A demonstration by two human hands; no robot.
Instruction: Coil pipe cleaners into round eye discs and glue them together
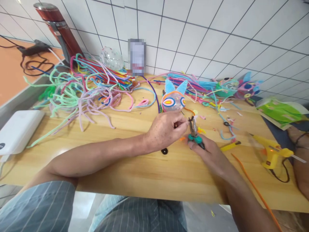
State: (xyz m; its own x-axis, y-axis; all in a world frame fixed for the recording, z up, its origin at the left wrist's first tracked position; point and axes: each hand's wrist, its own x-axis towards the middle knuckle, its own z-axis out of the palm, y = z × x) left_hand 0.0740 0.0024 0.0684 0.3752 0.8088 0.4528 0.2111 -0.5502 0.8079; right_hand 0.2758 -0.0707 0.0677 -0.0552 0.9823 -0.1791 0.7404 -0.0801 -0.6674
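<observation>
Head view. The left hand [166,130] is closed to a pinch. Its thumb and forefinger tips hold a piece [190,119], short and dark; what it is made of is too small to tell. The right hand [208,155] is wrapped around the teal grips of the pliers [194,132]. The nose of the pliers points away from the person and meets the piece right at the left fingertips. Whether the nose is clamped on the piece cannot be told.

Just beyond the left fingers stands a ball figure [173,100] with blue ears. A black disc [164,151] lies on the table [135,167] beside the left wrist. A yellow glue gun [270,151] lies well to the right of the right fingers. A heap of pipe cleaners [82,90] lies well left of the left hand.
</observation>
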